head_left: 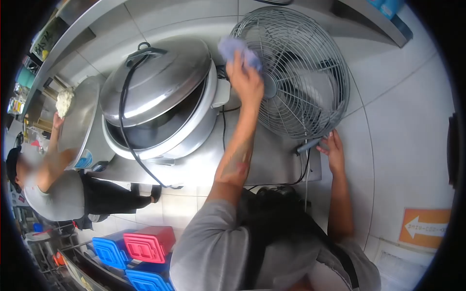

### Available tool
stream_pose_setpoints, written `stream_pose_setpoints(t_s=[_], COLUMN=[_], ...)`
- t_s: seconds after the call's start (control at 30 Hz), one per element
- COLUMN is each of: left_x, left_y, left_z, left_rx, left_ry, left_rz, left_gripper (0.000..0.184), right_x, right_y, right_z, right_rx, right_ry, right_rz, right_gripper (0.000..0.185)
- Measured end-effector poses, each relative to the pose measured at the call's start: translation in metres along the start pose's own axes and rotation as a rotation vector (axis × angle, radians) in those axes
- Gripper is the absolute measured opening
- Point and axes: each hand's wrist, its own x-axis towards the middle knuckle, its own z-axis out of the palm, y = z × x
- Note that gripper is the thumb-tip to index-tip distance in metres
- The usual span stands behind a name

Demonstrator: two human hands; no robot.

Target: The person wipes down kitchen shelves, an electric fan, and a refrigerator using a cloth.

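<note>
A round metal fan (296, 72) with a wire grille stands on the steel counter (276, 160). My left hand (245, 80) is closed on a purple cloth (235, 51), which lies against the left side of the grille. The cloth looks slightly blurred. Low at the fan's right, my right hand (332, 148) touches the grey bar at its base, with fingers partly spread; whether it grips the bar is unclear. Just left of the fan is a large cooker (194, 131) whose metal lid (160, 82) sits tilted, leaving a gap at the front.
A black cord (126, 121) hangs over the lid onto the counter. Farther left, a co-worker (58, 194) holds something pale and lumpy (64, 101) above a large metal basin (85, 121). Blue (109, 250) and red bins (148, 245) stand at the lower left. A metal shelf edge (383, 29) crosses the upper right.
</note>
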Motion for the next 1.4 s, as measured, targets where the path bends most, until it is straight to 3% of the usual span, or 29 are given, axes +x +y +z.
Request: stream_pose_setpoints(t_s=[0.03, 0.07, 0.13, 0.17, 0.27, 0.37, 0.4, 0.43, 0.47, 0.53, 0.6, 0.67, 0.73, 0.8, 0.9, 0.97, 1.03, 1.07, 1.13, 1.2, 1.23, 1.27, 1.3, 1.33, 1.4], left_x=[0.021, 0.02, 0.023, 0.004, -0.025, -0.004, 0.009, 0.02, 0.028, 0.03, 0.034, 0.038, 0.038, 0.016, -0.008, 0.006, 0.058, 0.091, 0.146, 0.145, 0.128, 0.119, 0.113, 0.108, 0.063], left_y=[-0.019, -0.023, -0.028, -0.038, -0.062, -0.058, -0.042, -0.027, -0.017, -0.008, -0.007, -0.007, 0.046, 0.094, 0.12, 0.115, 0.073, 0.04, 0.026, -0.059, -0.013, 0.006, 0.069, 0.098, 0.151], left_z=[0.019, 0.019, 0.023, 0.02, 0.018, 0.034, 0.036, 0.037, 0.034, 0.027, 0.026, 0.02, 0.012, 0.027, 0.02, -0.001, -0.004, 0.003, 0.002, 0.081, 0.08, 0.087, 0.06, 0.055, 0.048], left_rx=[0.237, 0.24, 0.112, 0.072, 0.13, 0.142, 0.165, 0.105, 0.117, 0.256, 0.381, 0.165, -0.103, -0.182, -0.313, -0.358, -0.096, 0.074, 0.155, 0.16, 0.305, 0.038, -0.082, -0.159, -0.015], left_ry=[0.036, 0.03, -0.019, -0.03, 0.017, 0.096, 0.162, 0.188, 0.183, -0.014, 0.051, 0.024, -0.235, 0.072, 0.0, 0.061, 0.211, 0.324, -0.072, -0.08, -0.053, -0.034, -0.282, -0.523, -0.69], left_rz=[0.218, 0.207, -0.263, -0.389, -0.293, -0.298, -0.27, -0.31, -0.307, -0.42, -0.325, -0.445, -0.319, 0.229, 0.186, -0.013, 0.04, 0.189, -0.311, -0.242, -0.154, -0.119, -0.065, 0.116, 0.547], left_gripper=[0.038, 0.038, 0.038, 0.043, 0.052, 0.06, 0.061, 0.048, 0.048, 0.041, 0.036, 0.037, 0.035, 0.031, 0.027, 0.026, 0.034, 0.043, 0.043, 0.04, 0.034, 0.029, 0.035, 0.034, 0.029], right_x=[0.001, 0.0, 0.008, 0.01, 0.005, -0.007, -0.007, -0.004, -0.002, -0.003, 0.002, -0.007, 0.001, 0.0, 0.001, 0.002, 0.005, 0.005, 0.002, 0.011, 0.02, 0.021, 0.011, 0.002, 0.005], right_y=[-0.001, 0.004, 0.012, 0.013, 0.017, 0.033, 0.049, 0.063, 0.072, 0.082, 0.079, 0.083, 0.074, 0.075, 0.064, 0.058, 0.063, 0.063, 0.069, 0.097, 0.103, 0.092, 0.076, 0.068, 0.078], right_z=[0.004, 0.006, 0.006, 0.005, 0.0, 0.011, 0.019, 0.027, 0.033, 0.038, 0.04, 0.038, 0.038, 0.036, 0.029, 0.025, 0.025, 0.03, 0.037, 0.043, 0.047, 0.049, 0.051, 0.052, 0.052], right_rx=[0.022, 0.016, 0.08, 0.072, 0.04, 0.248, 0.331, 0.413, 0.42, 0.374, 0.341, 0.318, 0.267, 0.248, 0.192, 0.162, 0.157, 0.172, 0.195, 0.228, 0.253, 0.266, 0.308, 0.343, 0.358], right_ry=[0.003, 0.005, 0.108, 0.105, 0.038, 0.002, 0.085, 0.169, 0.165, -0.037, -0.042, -0.029, -0.088, -0.116, -0.167, -0.185, -0.212, -0.198, -0.118, -0.065, -0.024, -0.017, -0.038, -0.066, -0.091], right_rz=[0.009, 0.02, 0.068, 0.067, -0.035, -0.108, -0.038, 0.042, 0.053, 0.055, 0.053, 0.067, 0.055, 0.067, 0.085, 0.085, 0.124, 0.107, -0.032, -0.075, -0.128, -0.141, -0.121, -0.091, -0.084], right_gripper=[0.062, 0.062, 0.063, 0.063, 0.065, 0.071, 0.072, 0.073, 0.073, 0.069, 0.065, 0.062, 0.06, 0.06, 0.06, 0.059, 0.061, 0.061, 0.059, 0.056, 0.053, 0.053, 0.052, 0.051, 0.052])
